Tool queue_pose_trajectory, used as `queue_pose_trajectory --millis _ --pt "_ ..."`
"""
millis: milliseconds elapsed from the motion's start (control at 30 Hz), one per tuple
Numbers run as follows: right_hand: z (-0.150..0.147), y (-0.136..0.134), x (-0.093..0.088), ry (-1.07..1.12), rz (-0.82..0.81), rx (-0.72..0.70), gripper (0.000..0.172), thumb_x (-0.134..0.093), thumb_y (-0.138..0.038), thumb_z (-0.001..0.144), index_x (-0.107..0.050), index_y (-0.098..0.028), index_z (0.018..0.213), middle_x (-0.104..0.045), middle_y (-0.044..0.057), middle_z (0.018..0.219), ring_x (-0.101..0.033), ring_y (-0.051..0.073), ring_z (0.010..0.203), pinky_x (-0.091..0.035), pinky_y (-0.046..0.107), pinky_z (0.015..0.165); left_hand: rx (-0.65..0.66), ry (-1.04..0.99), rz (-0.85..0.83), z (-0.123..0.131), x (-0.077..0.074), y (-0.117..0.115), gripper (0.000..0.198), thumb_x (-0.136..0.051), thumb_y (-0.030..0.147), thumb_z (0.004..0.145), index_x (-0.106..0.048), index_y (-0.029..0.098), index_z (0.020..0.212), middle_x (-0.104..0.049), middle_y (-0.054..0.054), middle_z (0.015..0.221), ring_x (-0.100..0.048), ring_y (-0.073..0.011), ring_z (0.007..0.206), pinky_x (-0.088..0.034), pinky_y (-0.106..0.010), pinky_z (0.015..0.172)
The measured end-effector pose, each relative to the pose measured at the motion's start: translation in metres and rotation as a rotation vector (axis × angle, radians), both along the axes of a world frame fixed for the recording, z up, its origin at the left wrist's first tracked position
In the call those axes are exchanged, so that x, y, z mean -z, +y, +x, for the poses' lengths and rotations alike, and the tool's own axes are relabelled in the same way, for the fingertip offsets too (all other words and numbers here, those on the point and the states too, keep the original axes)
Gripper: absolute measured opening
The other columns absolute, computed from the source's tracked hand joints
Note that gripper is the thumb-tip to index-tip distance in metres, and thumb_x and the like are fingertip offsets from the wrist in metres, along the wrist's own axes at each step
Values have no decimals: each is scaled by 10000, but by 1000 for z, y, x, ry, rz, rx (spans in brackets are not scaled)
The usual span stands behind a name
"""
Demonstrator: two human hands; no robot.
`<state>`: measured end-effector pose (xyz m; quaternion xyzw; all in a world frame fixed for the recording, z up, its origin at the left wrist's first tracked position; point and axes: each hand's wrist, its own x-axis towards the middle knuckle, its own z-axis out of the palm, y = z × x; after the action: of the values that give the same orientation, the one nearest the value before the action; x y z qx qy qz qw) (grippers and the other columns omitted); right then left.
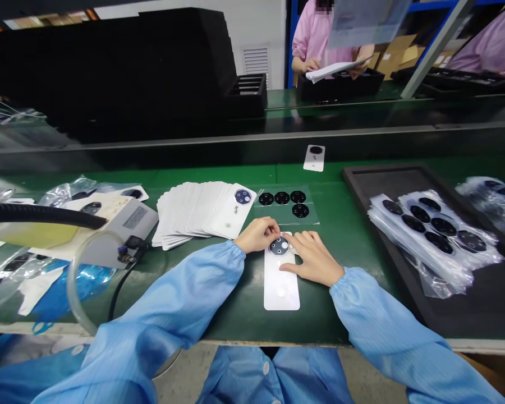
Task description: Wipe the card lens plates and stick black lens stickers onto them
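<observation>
A white phone-shaped card [281, 289] lies flat on the green bench in front of me. Near its top end sits a round dark camera-pattern disc [279, 246]. My left hand [258, 234] is closed in a pinch at the disc's upper left edge; its fingertips partly cover that edge. From the other side, my right hand [313, 259] reaches over the card with its thumb apart from the fingers. Its index fingertip is by the disc's upper right edge, and the thumb rests on the card. Just beyond, a clear sheet [280, 212] carries several black discs [300, 210].
To the left is a fanned stack of white cards [202, 210], beside a white machine [126, 221] with hoses. A dark tray [387, 280] on the right holds bagged discs [437, 233]. Another card [314, 158] lies farther back. Across the bench, a person in pink [311, 36] holds sheets.
</observation>
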<state>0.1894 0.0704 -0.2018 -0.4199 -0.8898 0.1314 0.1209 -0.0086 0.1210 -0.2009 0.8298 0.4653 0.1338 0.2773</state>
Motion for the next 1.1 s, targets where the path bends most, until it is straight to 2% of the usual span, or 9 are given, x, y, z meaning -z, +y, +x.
queue_pose_trajectory --millis 167,400,633,867,1000,1100 --pt "1 -1 -1 2 -6 4 715 -627 -563 770 -438 -143 1318 -588 78 984 -481 245 912 -336 402 881 -9 111 54 4 -4 -1 180 -552 297 898 -615 132 934 -638 -34 909 -619 -138 778 -534 -325 709" --pt "-1 0 -2 11 -13 5 694 -604 -586 775 -434 -178 1310 -600 89 999 -495 259 918 -338 415 870 -80 250 199 13 -5 -25 182 -536 263 904 -580 132 1023 -607 -57 1014 -607 -150 816 -530 -320 692" --pt "-2 1 -5 14 -19 7 679 -573 -603 790 -447 -161 1290 -610 101 1030 -507 262 935 -332 411 873 -63 295 303 13 0 -37 139 -525 234 906 -570 128 983 -590 -48 982 -588 -138 793 -511 -275 630" --pt "-3 0 -6 13 -21 12 683 -587 -597 782 -453 -150 1282 -617 91 1001 -505 255 926 -330 405 874 -34 311 354 9 -2 -51 78 -491 187 912 -541 127 918 -559 -30 917 -547 -118 725 -449 -228 550" --pt "-2 0 -5 10 -17 17 719 -631 -584 753 -441 -154 1297 -617 86 1015 -505 249 930 -337 400 872 -14 276 359 7 -6 -67 108 -399 134 923 -499 154 888 -543 -41 892 -542 -143 729 -386 -236 504" --pt "-2 0 -4 9 -9 8 671 -605 -550 788 -433 -160 1306 -613 90 1052 -504 249 950 -336 398 877 -20 227 349 8 -12 -90 128 -382 108 904 -475 192 881 -553 -55 888 -566 -179 770 -389 -269 519"
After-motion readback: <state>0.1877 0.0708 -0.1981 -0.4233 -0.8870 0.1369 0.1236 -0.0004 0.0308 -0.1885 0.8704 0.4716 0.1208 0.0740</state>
